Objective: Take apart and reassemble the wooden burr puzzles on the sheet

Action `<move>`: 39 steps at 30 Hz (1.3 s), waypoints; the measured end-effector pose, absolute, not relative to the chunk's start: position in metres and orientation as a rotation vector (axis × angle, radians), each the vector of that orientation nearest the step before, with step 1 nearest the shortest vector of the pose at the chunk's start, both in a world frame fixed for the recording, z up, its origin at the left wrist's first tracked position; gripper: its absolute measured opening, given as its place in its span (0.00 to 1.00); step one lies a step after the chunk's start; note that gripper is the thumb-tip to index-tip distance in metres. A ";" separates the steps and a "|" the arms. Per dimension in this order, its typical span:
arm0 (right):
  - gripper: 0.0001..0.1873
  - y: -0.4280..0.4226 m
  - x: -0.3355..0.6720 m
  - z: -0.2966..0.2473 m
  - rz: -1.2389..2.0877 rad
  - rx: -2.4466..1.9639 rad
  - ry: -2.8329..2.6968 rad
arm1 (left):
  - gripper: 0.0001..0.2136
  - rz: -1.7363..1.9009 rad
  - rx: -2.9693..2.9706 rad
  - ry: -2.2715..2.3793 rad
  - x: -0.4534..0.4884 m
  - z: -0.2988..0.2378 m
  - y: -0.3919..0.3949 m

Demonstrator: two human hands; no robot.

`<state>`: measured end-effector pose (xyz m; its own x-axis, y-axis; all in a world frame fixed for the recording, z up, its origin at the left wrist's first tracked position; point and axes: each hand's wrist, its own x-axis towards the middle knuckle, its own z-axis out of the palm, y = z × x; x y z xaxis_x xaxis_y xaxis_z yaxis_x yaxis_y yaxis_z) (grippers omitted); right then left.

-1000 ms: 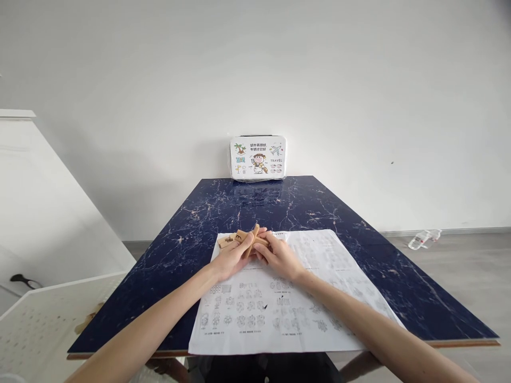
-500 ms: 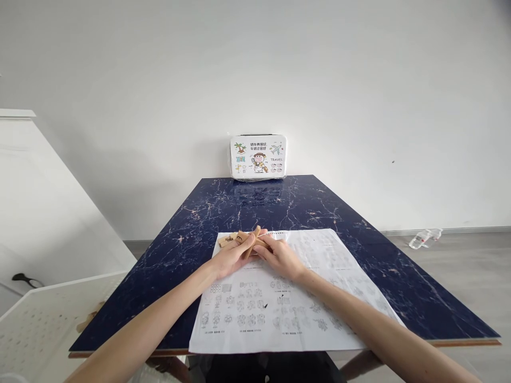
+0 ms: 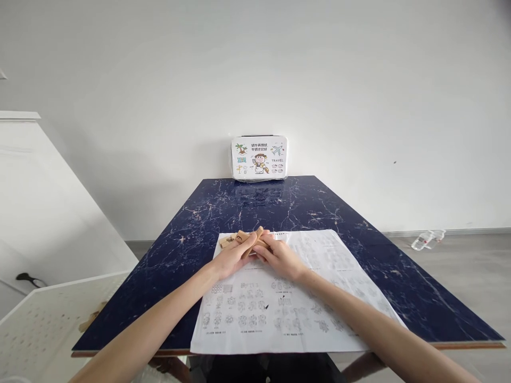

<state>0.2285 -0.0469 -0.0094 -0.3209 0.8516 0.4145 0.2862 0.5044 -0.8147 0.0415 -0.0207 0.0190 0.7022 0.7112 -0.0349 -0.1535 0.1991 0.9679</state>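
Note:
My left hand (image 3: 231, 259) and my right hand (image 3: 281, 257) meet over the far left part of a printed paper sheet (image 3: 319, 266). Between them are crossed wooden puzzle pieces (image 3: 250, 243), tan sticks of which one slants upward. Fingers of both hands are closed round these sticks, and they partly cover them. A dark mark shows on one piece beside my left thumb. Just left of the hands, more small wooden pieces (image 3: 224, 242) lie on the sheet's edge. The sheet bears rows of line drawings with captions.
A white cartoon-printed case (image 3: 259, 158) stands at the far end of the dark blue marbled table (image 3: 271, 205), against the wall. Clear plastic bottles (image 3: 427, 240) lie on the floor at right. A white perforated surface (image 3: 43, 319) is at lower left, with wooden pieces (image 3: 92, 317) on it.
The view has shifted slightly. Both hands keep their hold on the wooden pieces, with only a slight change in the fingers and the slanted stick.

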 end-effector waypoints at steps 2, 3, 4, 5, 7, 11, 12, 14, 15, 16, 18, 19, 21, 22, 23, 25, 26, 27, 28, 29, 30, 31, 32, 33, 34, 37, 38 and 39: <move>0.17 -0.047 0.228 -0.009 0.865 -0.920 -1.815 | 0.23 0.678 1.230 0.535 0.042 0.018 -0.021; 0.17 -0.047 0.228 -0.008 0.897 -0.898 -1.799 | 0.23 0.695 1.224 0.538 0.042 0.017 -0.021; 0.18 -0.047 0.227 -0.008 0.929 -0.873 -1.789 | 0.24 0.713 1.217 0.548 0.043 0.016 -0.021; 0.19 -0.047 0.227 -0.008 0.965 -0.845 -1.783 | 0.25 0.730 1.211 0.560 0.043 0.016 -0.021; 0.19 -0.047 0.227 -0.007 1.063 -0.778 -1.778 | 0.25 0.755 1.210 0.580 0.044 0.015 -0.021; 0.19 -0.048 0.227 -0.004 1.178 -0.706 -1.773 | 0.23 0.752 1.242 0.566 0.044 0.014 -0.020; 0.19 -0.048 0.227 -0.003 1.169 -0.720 -1.783 | 0.22 0.749 1.247 0.562 0.044 0.014 -0.020; 0.21 -0.049 0.228 -0.003 1.133 -0.766 -1.806 | 0.22 0.746 1.246 0.558 0.044 0.012 -0.020; 0.21 -0.050 0.228 -0.004 1.117 -0.785 -1.814 | 0.22 0.749 1.242 0.561 0.045 0.012 -0.020; 0.21 -0.050 0.228 -0.004 1.106 -0.797 -1.818 | 0.22 0.751 1.237 0.566 0.045 0.012 -0.020; 0.20 -0.051 0.229 -0.005 1.095 -0.804 -1.817 | 0.21 0.751 1.230 0.581 0.046 0.012 -0.021; 0.20 -0.051 0.229 -0.005 1.094 -0.805 -1.815 | 0.21 0.749 1.226 0.589 0.046 0.013 -0.022; 0.20 -0.051 0.228 -0.005 1.090 -0.811 -1.817 | 0.21 0.739 1.214 0.600 0.046 0.013 -0.022; 0.20 -0.051 0.228 -0.005 1.086 -0.815 -1.820 | 0.22 0.737 1.208 0.602 0.046 0.013 -0.023; 0.21 -0.051 0.228 -0.005 1.081 -0.818 -1.825 | 0.22 0.738 1.203 0.603 0.046 0.013 -0.023; 0.22 -0.051 0.228 -0.005 1.070 -0.817 -1.835 | 0.23 0.738 1.199 0.601 0.046 0.011 -0.022; 0.22 -0.051 0.228 -0.006 1.064 -0.816 -1.839 | 0.23 0.736 1.202 0.600 0.046 0.010 -0.022; 0.22 -0.051 0.228 -0.006 1.056 -0.815 -1.840 | 0.24 0.732 1.206 0.599 0.047 0.009 -0.022; 0.22 -0.051 0.228 -0.006 1.049 -0.813 -1.840 | 0.24 0.727 1.209 0.597 0.047 0.008 -0.022; 0.22 -0.051 0.228 -0.007 1.043 -0.809 -1.840 | 0.24 0.722 1.211 0.595 0.048 0.007 -0.022; 0.21 -0.050 0.228 -0.007 1.041 -0.803 -1.838 | 0.25 0.718 1.211 0.593 0.049 0.007 -0.023; 0.21 -0.050 0.227 -0.008 1.045 -0.793 -1.834 | 0.25 0.715 1.208 0.593 0.050 0.008 -0.023; 0.21 -0.049 0.226 -0.008 1.061 -0.778 -1.827 | 0.25 0.715 1.206 0.596 0.050 0.010 -0.024; 0.22 -0.048 0.225 -0.009 1.084 -0.759 -1.817 | 0.25 0.714 1.207 0.600 0.051 0.011 -0.025; 0.21 -0.047 0.224 -0.009 1.110 -0.737 -1.803 | 0.25 0.722 1.211 0.606 0.051 0.013 -0.026; 0.20 -0.045 0.221 -0.010 1.175 -0.668 -1.750 | 0.26 0.761 1.228 0.618 0.051 0.018 -0.027; 0.19 -0.044 0.220 -0.010 1.187 -0.655 -1.736 | 0.27 0.775 1.233 0.615 0.050 0.018 -0.027; 0.19 -0.044 0.220 -0.009 1.196 -0.652 -1.724 | 0.29 0.787 1.239 0.606 0.050 0.019 -0.027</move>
<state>0.2201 -0.0442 -0.0094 -0.4469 0.8103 0.3790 -0.0712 0.3901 -0.9180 0.0499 -0.0269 0.0186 0.6019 0.7985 0.0117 -0.1929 0.1312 0.9724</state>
